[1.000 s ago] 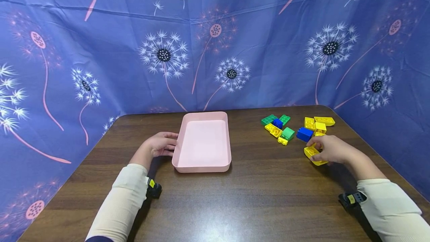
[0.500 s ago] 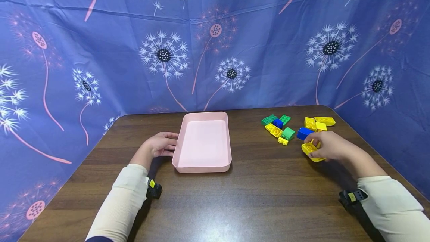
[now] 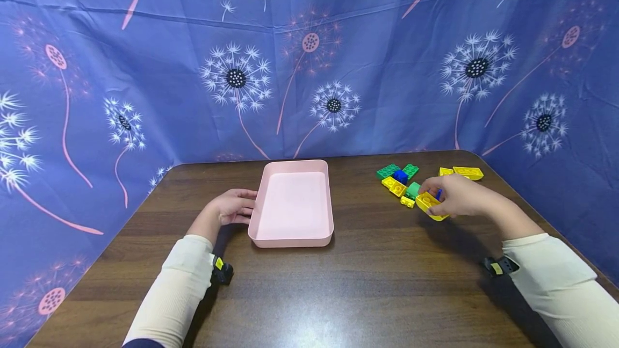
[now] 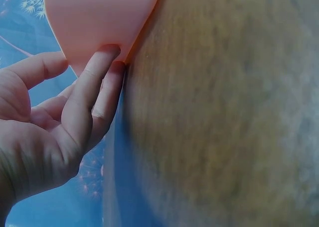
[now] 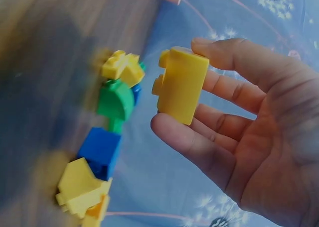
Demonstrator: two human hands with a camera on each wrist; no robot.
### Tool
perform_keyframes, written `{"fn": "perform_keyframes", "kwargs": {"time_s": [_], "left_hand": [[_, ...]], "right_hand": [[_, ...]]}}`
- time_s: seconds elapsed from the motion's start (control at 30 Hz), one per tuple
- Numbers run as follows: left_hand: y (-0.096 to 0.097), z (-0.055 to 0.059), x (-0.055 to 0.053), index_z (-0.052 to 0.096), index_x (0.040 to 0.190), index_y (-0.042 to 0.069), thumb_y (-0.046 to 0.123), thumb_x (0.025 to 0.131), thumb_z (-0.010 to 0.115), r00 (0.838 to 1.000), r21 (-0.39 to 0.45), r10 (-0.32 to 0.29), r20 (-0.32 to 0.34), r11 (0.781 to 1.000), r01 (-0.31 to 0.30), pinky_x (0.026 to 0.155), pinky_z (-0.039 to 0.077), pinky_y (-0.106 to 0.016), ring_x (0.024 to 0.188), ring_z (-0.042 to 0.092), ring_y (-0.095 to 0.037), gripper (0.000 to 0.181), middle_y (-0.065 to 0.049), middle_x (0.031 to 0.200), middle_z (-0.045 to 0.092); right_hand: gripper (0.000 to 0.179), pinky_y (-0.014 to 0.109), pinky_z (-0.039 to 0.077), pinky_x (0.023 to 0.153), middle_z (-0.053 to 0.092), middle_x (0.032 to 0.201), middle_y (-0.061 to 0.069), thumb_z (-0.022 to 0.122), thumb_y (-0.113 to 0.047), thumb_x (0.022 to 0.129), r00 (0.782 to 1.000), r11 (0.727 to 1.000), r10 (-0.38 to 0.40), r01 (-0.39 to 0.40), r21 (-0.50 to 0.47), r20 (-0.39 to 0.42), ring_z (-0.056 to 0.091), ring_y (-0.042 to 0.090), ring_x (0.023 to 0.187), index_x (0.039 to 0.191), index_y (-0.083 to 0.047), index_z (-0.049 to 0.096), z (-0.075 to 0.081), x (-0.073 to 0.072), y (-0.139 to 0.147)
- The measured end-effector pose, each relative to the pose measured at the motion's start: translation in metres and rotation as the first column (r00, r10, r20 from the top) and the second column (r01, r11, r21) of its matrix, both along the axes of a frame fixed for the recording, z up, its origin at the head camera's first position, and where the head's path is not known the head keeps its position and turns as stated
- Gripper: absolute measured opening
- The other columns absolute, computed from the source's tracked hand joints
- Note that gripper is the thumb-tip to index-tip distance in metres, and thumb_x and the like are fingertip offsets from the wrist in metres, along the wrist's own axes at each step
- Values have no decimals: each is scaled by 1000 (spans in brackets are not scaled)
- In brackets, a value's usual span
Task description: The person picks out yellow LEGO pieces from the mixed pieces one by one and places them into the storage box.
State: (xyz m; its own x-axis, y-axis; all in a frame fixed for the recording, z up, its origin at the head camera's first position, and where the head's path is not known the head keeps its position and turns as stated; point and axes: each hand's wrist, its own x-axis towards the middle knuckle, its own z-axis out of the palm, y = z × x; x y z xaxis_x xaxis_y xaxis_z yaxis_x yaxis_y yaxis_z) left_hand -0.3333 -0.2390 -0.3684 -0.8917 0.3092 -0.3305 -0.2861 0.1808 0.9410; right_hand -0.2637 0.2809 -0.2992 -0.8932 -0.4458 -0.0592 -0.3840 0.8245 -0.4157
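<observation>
A yellow toy building brick [image 3: 429, 207] is pinched between the thumb and fingers of my right hand [image 3: 463, 195], raised off the table. In the right wrist view, studs show on one side of this yellow brick [image 5: 183, 87]. My left hand [image 3: 234, 207] is at the left side of a shallow pink tray [image 3: 292, 205]. In the left wrist view, the extended fingertips touch the outer wall of the tray [image 4: 102, 18]. A blue brick [image 5: 99, 150] lies beyond the right hand, mostly hidden by it in the head view.
Left of the right hand lie a green curved brick [image 3: 413, 190], yellow bricks [image 3: 394, 186], a small blue brick [image 3: 400, 176] and green plates [image 3: 388, 171]. More yellow bricks [image 3: 467, 173] lie behind the hand. A blue patterned curtain [image 3: 377, 69] hangs beyond the brown wooden table [image 3: 309, 289].
My right hand has lifted the yellow brick from the table and moved it left and slightly away from me. The left hand and tray have stayed in place.
</observation>
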Motion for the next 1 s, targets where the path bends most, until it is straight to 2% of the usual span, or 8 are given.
{"fn": "perform_keyframes", "kwargs": {"time_s": [0.23, 0.47, 0.7, 1.0], "left_hand": [[2, 2, 2, 29, 145, -8, -1, 95, 51, 1000, -11, -3, 3, 1000, 3, 79, 56, -44, 88, 66, -22, 55, -14, 101, 64], [3, 2, 2, 28, 145, -9, -1, 95, 50, 1000, -12, -20, 2, 1000, 20, 79, 56, -42, 88, 65, -21, 55, -14, 102, 64], [3, 3, 3, 27, 146, -9, -1, 95, 50, 1000, -14, -24, -2, 1000, 24, 79, 56, -42, 89, 65, -21, 56, -15, 103, 63], [3, 4, 3, 29, 145, -9, -1, 94, 51, 1000, -27, -14, -3, 1000, 14, 77, 57, -41, 88, 66, -21, 56, -15, 103, 64]], "right_hand": [[45, 31, 51, 50, 62, 98, 12, 79, -14, 79, 999, 999, 45, -45, 6, -23, 57, 17, 50, 118, 1, 62, 17, -5, -16], [41, 32, 44, 62, 56, 73, -3, 80, -15, 78, 973, 983, 172, -160, 85, -153, 47, 12, 62, 115, -3, 66, 35, -10, -35], [41, 31, 48, 59, 65, 93, 5, 80, -15, 79, 973, 980, 189, -178, 89, -135, 52, 13, 62, 116, -4, 66, 45, -16, -52], [38, 27, 51, 57, 65, 90, 5, 80, -13, 77, 968, 975, 215, -204, 90, -131, 55, 14, 67, 112, -7, 68, 53, -22, -74]]}}
